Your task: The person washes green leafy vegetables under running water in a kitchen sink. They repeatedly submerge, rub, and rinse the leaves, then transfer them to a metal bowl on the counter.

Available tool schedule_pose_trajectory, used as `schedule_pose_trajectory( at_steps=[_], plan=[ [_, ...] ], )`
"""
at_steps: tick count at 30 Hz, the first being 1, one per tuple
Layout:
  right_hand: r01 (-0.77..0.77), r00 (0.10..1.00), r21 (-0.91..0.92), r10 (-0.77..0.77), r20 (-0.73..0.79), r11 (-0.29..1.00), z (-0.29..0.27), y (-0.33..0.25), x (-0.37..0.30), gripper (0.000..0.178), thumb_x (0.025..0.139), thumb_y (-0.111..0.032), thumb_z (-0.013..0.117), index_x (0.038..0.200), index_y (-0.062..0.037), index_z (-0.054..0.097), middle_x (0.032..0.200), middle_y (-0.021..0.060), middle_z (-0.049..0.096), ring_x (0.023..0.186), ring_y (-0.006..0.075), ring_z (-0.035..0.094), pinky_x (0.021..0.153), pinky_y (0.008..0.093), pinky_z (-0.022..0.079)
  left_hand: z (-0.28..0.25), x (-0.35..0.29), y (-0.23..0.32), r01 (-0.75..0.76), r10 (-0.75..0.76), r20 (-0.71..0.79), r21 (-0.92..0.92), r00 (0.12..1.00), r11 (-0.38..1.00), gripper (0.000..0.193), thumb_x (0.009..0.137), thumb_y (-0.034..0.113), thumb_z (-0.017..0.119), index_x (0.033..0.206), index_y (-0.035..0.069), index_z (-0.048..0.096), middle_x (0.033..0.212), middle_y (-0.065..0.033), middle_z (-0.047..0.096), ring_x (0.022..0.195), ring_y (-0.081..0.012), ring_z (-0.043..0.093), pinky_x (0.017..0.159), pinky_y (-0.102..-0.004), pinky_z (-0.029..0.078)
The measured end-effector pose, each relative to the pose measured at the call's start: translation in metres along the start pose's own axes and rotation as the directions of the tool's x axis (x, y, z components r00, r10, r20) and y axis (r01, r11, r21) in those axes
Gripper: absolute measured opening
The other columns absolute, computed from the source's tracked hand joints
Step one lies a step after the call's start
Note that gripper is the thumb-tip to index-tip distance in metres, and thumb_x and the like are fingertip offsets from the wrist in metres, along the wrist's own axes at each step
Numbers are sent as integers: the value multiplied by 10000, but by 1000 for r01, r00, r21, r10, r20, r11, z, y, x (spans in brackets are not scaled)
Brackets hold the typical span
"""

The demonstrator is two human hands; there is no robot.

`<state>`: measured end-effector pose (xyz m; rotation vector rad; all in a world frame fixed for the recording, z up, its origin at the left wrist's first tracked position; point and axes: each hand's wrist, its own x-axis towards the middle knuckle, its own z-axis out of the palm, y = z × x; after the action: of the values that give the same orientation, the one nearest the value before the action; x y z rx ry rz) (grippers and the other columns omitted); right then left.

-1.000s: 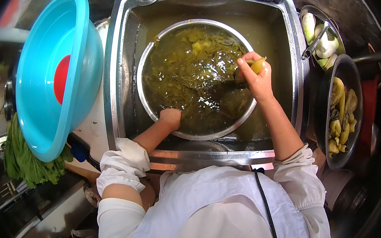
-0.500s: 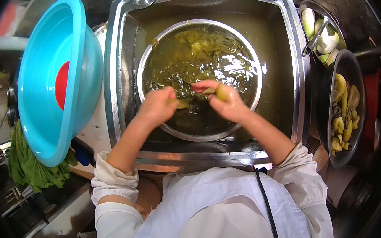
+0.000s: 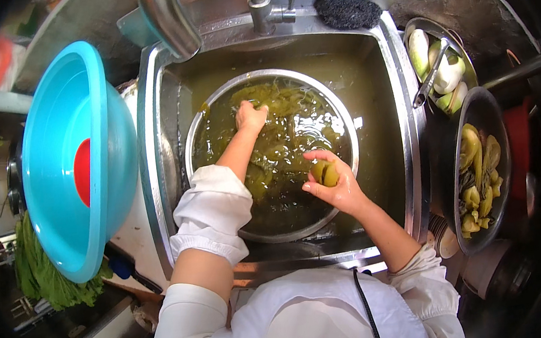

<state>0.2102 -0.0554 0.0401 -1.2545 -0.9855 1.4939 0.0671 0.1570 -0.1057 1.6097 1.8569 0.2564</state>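
Observation:
A round metal-rimmed basin (image 3: 265, 72) sits in the water of the sink, filled with murky yellow-green water and soaking leafy greens (image 3: 270, 97), which look like pickled mustard greens. My left hand (image 3: 251, 116) reaches into the far left part of the basin, at the surface among the leaves. Its fingertips are hidden there, so I cannot tell what they hold. Over the basin's right near part, my right hand (image 3: 340, 185) is palm up, fingers curled round a yellow-green pickled vegetable piece (image 3: 328, 174).
On the left stands a tilted turquoise tub (image 3: 67, 188) with a red thing (image 3: 83, 172) inside; leafy greens (image 3: 58, 264) hang below. At right are a bowl of pale vegetables (image 3: 449, 77) with a peeler-like tool and a dark pan (image 3: 505, 166) of yellow-green pieces. A faucet (image 3: 259, 7) and black scrubber (image 3: 348, 10) are behind.
My hands have moved apart: the left went forward to the basin's far left. The right has turned palm up with the vegetable piece. The view has shifted, bringing more of the faucet into sight.

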Motion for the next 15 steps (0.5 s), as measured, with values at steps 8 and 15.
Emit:
schedule_pose_trajectory(
  at_steps=[8, 15],
  plan=[
    [-49, 983, 67, 60, -171, 997, -14, 11, 0, 462, 730, 24, 671, 1142, -30, 468, 761, -8, 518, 688, 48, 472, 646, 198, 410, -15, -24, -31, -90, 88, 113, 16, 990, 996, 299, 699, 246, 713, 847, 0, 631, 941, -110, 636, 865, -228, 596, 778, -332, 448],
    [68, 990, 72, -58, -126, 995, 5, 12, 11, 256, 728, 47, 650, 849, -51, 447, 872, 46, 557, 793, 108, 533, 720, 229, 434, -119, -103, -19, -347, 376, -135, -735, 917, 583, 123, 820, 63, 604, 918, 8, 555, 852, -4, 586, 750, -57, 534, 677, -196, 427]
  ],
)
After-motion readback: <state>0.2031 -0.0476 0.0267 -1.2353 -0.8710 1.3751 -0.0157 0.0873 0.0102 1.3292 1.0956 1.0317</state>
